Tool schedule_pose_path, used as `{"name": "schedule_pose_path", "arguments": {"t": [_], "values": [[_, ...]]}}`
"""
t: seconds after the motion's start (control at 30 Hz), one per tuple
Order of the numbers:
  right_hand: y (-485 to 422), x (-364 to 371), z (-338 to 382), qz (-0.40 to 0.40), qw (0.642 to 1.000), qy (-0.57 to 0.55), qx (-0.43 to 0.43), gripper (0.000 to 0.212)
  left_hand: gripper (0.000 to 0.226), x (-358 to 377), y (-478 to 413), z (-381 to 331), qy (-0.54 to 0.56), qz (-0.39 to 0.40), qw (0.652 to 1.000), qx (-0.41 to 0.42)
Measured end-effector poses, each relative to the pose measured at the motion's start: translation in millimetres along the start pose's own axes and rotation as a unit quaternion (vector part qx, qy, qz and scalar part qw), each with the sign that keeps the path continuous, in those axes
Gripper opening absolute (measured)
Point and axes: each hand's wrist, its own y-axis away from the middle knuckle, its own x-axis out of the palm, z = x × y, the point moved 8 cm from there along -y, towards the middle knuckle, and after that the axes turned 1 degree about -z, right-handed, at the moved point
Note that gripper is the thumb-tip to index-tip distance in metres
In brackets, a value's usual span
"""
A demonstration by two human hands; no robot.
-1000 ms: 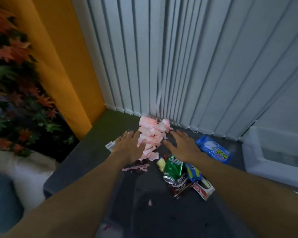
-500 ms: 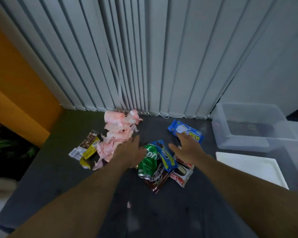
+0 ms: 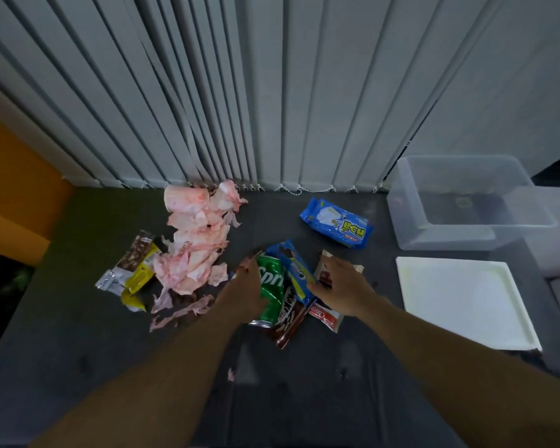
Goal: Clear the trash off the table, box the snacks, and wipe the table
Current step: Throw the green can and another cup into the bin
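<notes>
Green soda can (image 3: 270, 287) lies on its side, dented, mid-tabletop (image 3: 304, 399), one silver end toward me, its 3 o'clock side against a heap of snack packets. I judge it light, thin-walled and slick. It is best taken round the middle of the barrel, gently, lest it crumple further or dribble.

My left grip (image 3: 244, 291) lies along the can's 9 o'clock flank, fingers blurred; I cannot tell whether they have closed on it. My right grip (image 3: 340, 287), fingers spread and holding nothing, is over the packets at 3 o'clock, thumb by the blue cookie packet (image 3: 293, 270).

Pink crumpled tissue (image 3: 198, 250), surely soft and weightless, sprawls at 10 o'clock. The clear box (image 3: 466, 202) stands at 2 o'clock, its white lid (image 3: 459, 299) at 3.
</notes>
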Motion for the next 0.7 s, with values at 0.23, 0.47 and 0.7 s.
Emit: {"name": "schedule_pose_path", "arguments": {"t": [0.23, 0.47, 0.7], "values": [[-4, 3, -1, -0.001, 1.000, 0.015, 0.002, 0.081, 0.081, 6, -5, 16, 0.002, 0.019, 0.998, -0.053], [-5, -3, 11, 0.003, 1.000, 0.023, -0.005, 0.084, 0.055, -14, 0, 30, 0.013, -0.001, 0.997, -0.070], [-5, -8, 33, 0.002, 0.999, 0.031, -0.031, 0.084, 0.054, -28, 12, 44, 0.006, -0.025, 0.997, -0.067]]}}
